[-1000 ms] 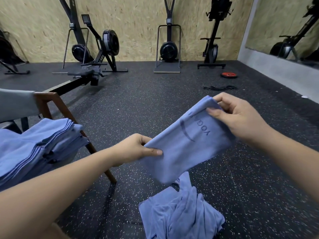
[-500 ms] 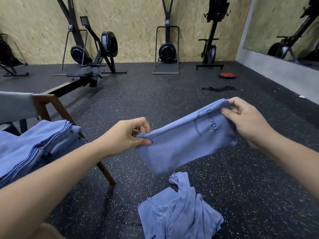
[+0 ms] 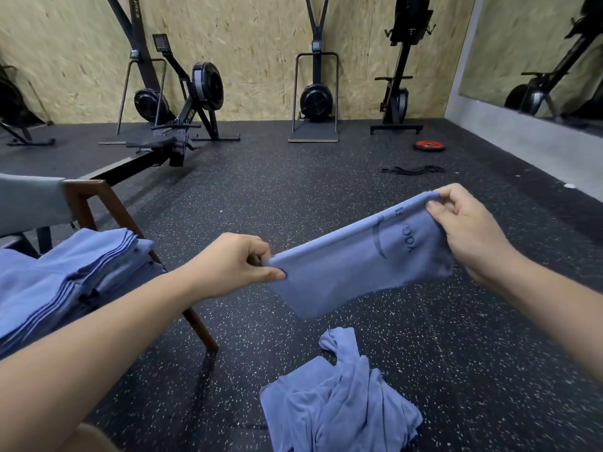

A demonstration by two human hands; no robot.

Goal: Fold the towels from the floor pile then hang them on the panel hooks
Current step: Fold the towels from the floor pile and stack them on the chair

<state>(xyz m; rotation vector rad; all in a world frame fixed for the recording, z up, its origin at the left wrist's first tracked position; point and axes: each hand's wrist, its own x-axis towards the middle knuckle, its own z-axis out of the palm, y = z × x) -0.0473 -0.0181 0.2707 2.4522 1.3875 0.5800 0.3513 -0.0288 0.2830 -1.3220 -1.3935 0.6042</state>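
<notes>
I hold a folded blue towel stretched in the air between both hands, its printed logo near the right end. My left hand pinches the lower left corner. My right hand pinches the upper right corner, higher and farther away. Below it on the dark floor lies a crumpled pile of blue towels. At the left, a stack of folded blue towels rests on a wooden chair. No panel hooks are in view.
Rowing machines and ski trainers stand along the far chipboard wall. A red weight plate and a black band lie on the speckled rubber floor. A mirror lines the right wall.
My hands have moved apart and pulled the towel taut. The left hand rose and changed to a pinch on the corner; the towel now hangs flatter, folded along its top edge.
</notes>
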